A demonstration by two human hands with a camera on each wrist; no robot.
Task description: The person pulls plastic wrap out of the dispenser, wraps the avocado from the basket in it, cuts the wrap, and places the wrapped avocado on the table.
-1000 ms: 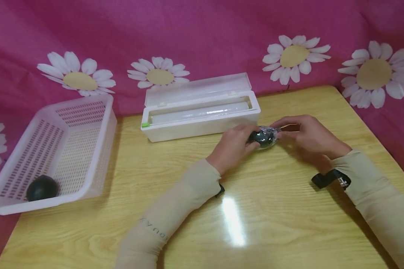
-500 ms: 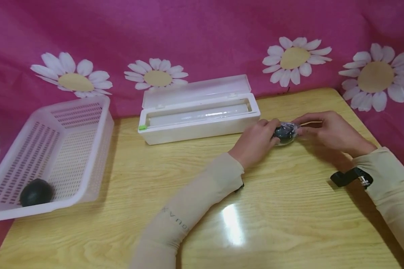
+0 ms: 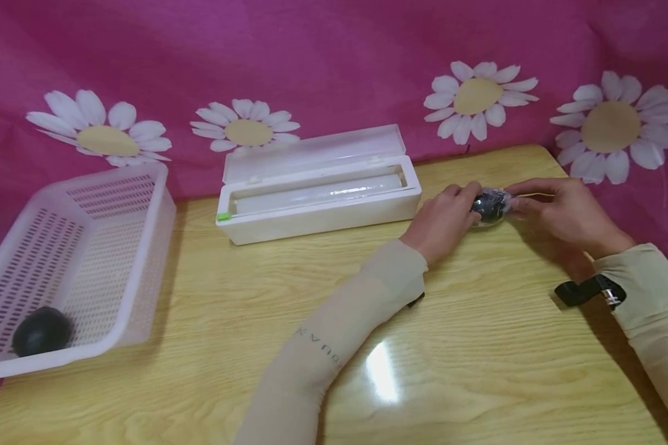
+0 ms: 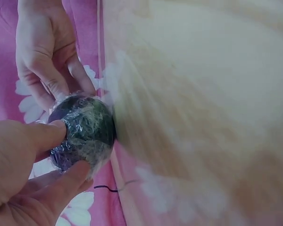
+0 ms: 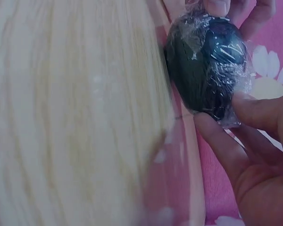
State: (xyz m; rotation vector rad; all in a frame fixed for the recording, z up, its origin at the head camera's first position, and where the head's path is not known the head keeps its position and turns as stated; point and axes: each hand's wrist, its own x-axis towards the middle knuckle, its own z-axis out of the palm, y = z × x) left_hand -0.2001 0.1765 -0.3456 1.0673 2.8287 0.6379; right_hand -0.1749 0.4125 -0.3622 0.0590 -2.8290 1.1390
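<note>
A dark green, egg-shaped avocado (image 3: pixel 491 207) in clear cling film is between my two hands, close over the right part of the table. My left hand (image 3: pixel 441 221) grips its left end, thumb and fingers bent round it. At the other end, my right hand (image 3: pixel 570 211) pinches it with thumb and fingertips. Loose, crinkled film (image 5: pixel 231 77) shows on the avocado in the right wrist view. In the left wrist view, film also covers the avocado (image 4: pixel 87 127), with fingers of both hands on it.
Behind my left hand stands a long white box (image 3: pixel 317 225), lid up, with a film roll (image 3: pixel 323 196) inside. At the left, a white perforated basket (image 3: pixel 156 272) holds another dark avocado (image 3: pixel 42 332). A pink flowered cloth (image 3: pixel 334 55) hangs behind the wooden table (image 3: pixel 211 383).
Both hands have moved right and slightly up in view with the wrapped avocado between them. The box and basket have shifted left in the picture as the head view turned.
</note>
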